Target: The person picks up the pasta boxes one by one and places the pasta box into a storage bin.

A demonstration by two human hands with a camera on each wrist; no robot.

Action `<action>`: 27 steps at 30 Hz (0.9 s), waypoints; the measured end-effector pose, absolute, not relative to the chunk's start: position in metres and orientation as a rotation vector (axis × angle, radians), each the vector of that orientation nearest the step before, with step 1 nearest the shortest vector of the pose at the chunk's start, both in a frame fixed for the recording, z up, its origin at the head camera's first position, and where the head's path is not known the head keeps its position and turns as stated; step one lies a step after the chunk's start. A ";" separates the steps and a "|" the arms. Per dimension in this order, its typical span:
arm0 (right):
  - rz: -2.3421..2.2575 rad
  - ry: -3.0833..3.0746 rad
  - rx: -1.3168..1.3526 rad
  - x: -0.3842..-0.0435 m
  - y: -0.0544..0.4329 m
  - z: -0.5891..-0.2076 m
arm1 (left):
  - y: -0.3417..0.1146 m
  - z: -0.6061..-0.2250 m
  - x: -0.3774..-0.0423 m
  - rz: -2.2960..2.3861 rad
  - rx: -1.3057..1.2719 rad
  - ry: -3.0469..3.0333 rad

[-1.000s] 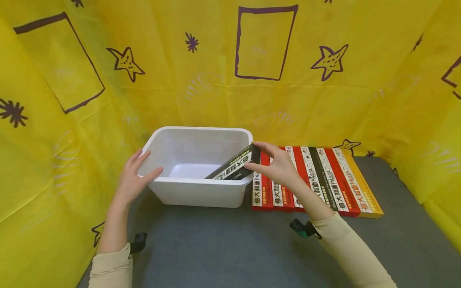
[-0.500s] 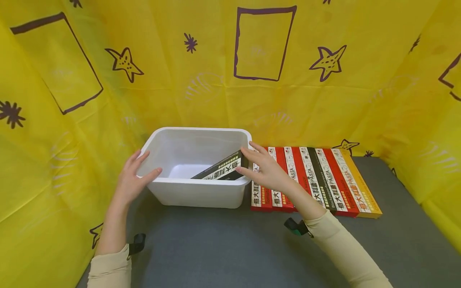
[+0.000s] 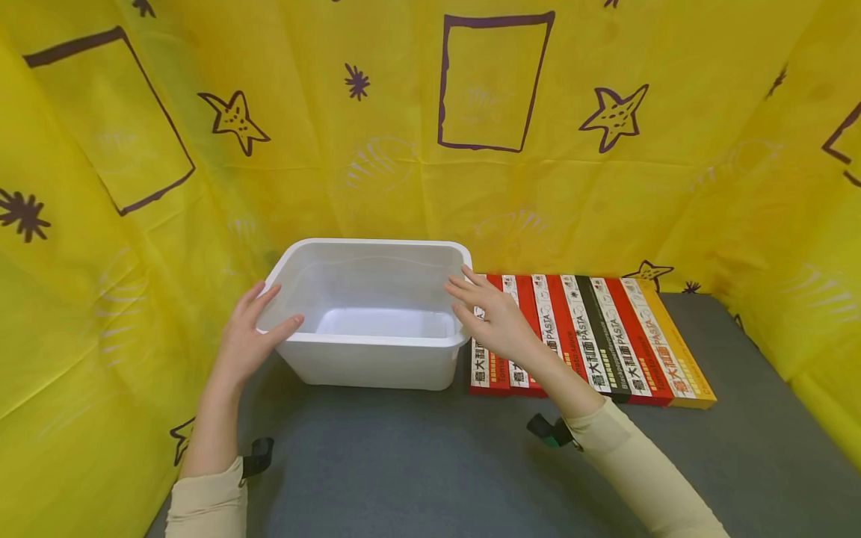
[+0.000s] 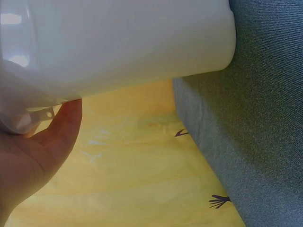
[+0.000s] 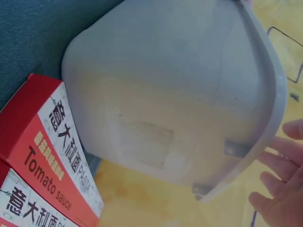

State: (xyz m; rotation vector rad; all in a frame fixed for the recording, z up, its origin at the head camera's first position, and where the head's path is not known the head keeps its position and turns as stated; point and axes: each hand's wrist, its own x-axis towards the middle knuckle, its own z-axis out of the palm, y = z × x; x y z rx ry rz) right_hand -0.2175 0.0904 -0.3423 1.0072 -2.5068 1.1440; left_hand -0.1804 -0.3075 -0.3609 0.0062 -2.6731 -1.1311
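Observation:
A white plastic tub (image 3: pixel 377 366) stands on the grey table, its bare floor partly visible from above. My left hand (image 3: pixel 245 340) grips its left rim at the near corner; in the left wrist view a finger of that hand (image 4: pixel 28 165) bends beneath the tub's lip. Over the right rim, my right hand (image 3: pixel 498 317) spreads its fingers and holds nothing. The right wrist view has the same hand (image 5: pixel 284 179) close to the rim, fingers loose. No black pasta box shows inside the tub; the near wall hides part of the floor.
Right of the tub lies a row of several pasta boxes (image 3: pixel 592 336), red, black and yellow. The nearest red tomato sauce box (image 5: pixel 57 156) is close to the tub's wall. A yellow printed cloth (image 3: pixel 403 187) encloses the table at back and sides.
My right hand has lowered a black pasta box into the tub and let it go; the box has dropped out of sight. The left hand has stayed at the rim.

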 end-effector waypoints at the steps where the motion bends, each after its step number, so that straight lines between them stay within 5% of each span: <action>1: 1.167 -2.492 0.991 -0.217 0.091 -0.342 | -0.307 -0.361 -0.181 -1.133 0.006 -2.674; 27: 1.338 -2.625 0.701 -0.201 0.148 -0.372 | -0.307 -0.365 -0.182 -1.155 -0.011 -2.644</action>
